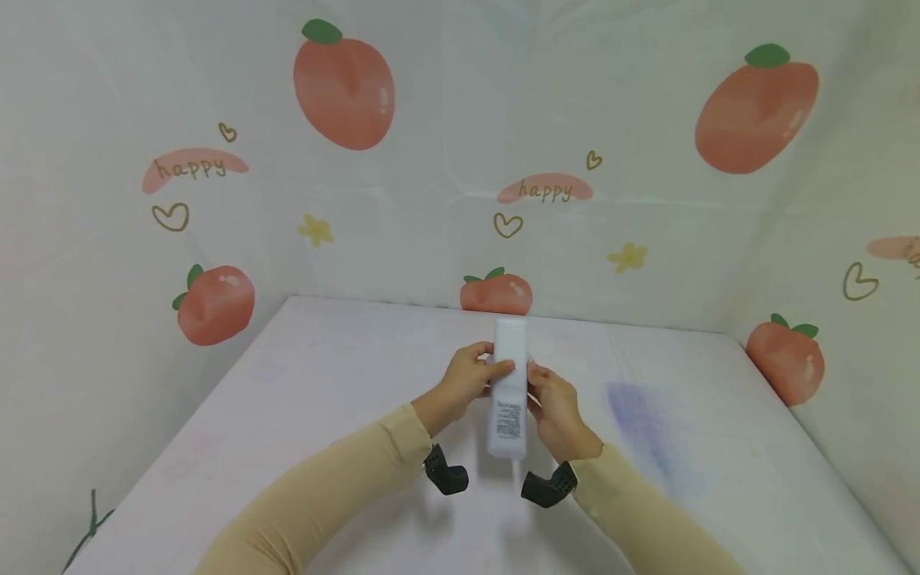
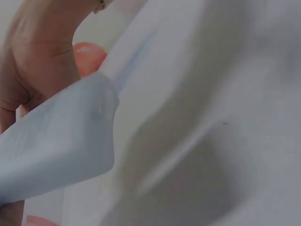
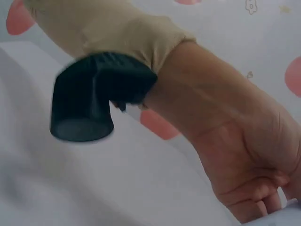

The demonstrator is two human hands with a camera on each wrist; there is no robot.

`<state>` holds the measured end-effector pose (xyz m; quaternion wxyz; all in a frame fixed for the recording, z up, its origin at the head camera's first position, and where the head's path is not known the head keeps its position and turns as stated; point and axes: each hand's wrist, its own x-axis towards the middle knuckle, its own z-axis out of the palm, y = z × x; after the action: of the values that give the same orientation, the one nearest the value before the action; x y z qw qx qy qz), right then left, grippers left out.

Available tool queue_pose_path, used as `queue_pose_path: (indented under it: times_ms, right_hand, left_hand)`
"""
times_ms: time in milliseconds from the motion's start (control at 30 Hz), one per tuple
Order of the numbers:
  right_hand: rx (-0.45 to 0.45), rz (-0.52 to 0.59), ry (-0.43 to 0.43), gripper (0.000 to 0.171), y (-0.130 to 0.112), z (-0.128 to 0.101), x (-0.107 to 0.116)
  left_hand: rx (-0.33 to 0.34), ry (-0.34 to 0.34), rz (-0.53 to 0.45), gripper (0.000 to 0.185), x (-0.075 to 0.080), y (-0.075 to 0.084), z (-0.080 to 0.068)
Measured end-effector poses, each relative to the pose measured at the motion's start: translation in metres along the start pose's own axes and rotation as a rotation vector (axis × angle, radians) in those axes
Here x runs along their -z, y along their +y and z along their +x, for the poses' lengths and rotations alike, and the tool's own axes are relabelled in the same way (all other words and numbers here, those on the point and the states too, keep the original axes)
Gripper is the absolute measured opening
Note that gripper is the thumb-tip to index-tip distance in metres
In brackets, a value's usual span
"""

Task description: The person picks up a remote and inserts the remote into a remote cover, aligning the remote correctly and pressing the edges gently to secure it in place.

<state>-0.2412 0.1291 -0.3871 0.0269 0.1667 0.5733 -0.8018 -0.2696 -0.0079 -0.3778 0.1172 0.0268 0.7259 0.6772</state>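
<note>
Currently: white pack (image 1: pixel 508 389) held between both hands, unopened.
Left hand (image 1: pixel 467 382) and right hand (image 1: pixel 555 407) each grip one side; its wrapping appears intact.

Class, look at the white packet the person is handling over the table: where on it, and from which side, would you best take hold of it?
Probably at its middle, from the two long sides. The white packet is long and narrow, lying lengthwise away from the person, so its width fits a pinch. The left hand and right hand hold it just so, from either side, above the table.
</note>
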Motion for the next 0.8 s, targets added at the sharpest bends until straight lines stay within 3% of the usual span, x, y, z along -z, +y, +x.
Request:
queue_pose_path:
  times_ms: [333, 533, 633, 800]
  right_hand:
    - [0.033, 0.033, 0.054, 0.009, -0.02, 0.018, -0.001]
    - [0.026, 0.025, 0.047, 0.009, -0.026, 0.027, -0.003]
    - [0.013, -0.003, 0.017, 0.012, -0.026, 0.026, -0.003]
    - [0.017, -0.144, -0.132, 0.03, -0.028, 0.017, 0.005]
  left_hand:
    - [0.066, -0.103, 0.072, 0.039, 0.004, 0.013, 0.002]
    - [0.085, -0.103, 0.077, 0.044, 0.001, 0.01, -0.004]
    - [0.091, -0.084, 0.078, 0.046, 0.001, 0.006, -0.006]
    - [0.043, -0.032, -0.022, 0.047, 0.001, 0.003, -0.006]
